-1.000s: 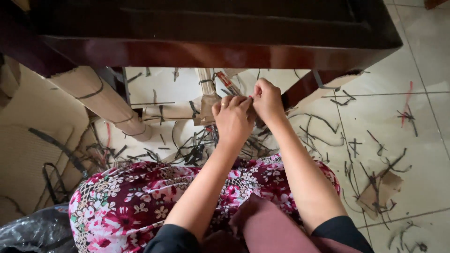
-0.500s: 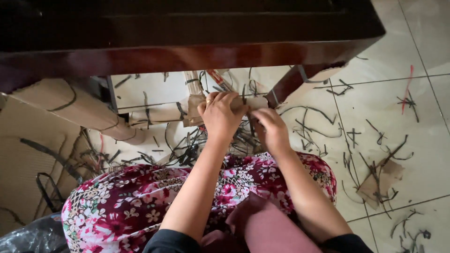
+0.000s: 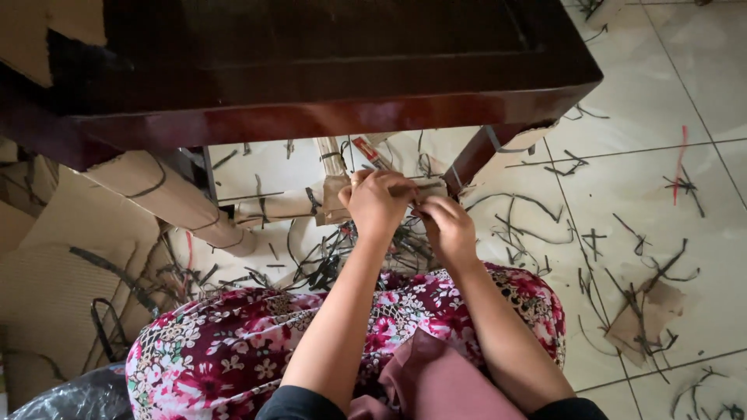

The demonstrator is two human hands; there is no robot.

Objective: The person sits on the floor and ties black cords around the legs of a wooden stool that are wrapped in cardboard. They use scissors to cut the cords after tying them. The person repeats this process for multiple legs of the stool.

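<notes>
While both hands work just below the front edge of the dark wooden tabletop (image 3: pixel 327 117), the left hand (image 3: pixel 377 204) is curled shut around a small piece of brown cardboard (image 3: pixel 336 201), and the right hand (image 3: pixel 447 227) pinches what seems to be a thin dark strip (image 3: pixel 416 208) at the cardboard's right end; the fingers overlap there, so exactly what the right fingertips grip is hard to tell. The cardboard sits in the air beneath the tabletop's edge, over the floor and in front of the person's knees.

To handle this well, I judge the left hand should keep the cardboard steady and flat while the right hand keeps the strip taut and close to the cardboard, since a thin strip slips easily from a loose pinch.

The tabletop is glossy, reddish-brown at its rim, with a straight leg (image 3: pixel 475 155) under its right corner. Below its left side lies a paper-wrapped roll (image 3: pixel 171 204) bound with dark bands, matt and tan. The tiled floor (image 3: pixel 661 155) to the right of the tabletop is pale and smooth, strewn with dark curling offcuts (image 3: pixel 638 272) and a scrap of brown card. The floral skirt (image 3: pixel 257 342) nearest the camera is soft and patterned in crimson and white.
</notes>
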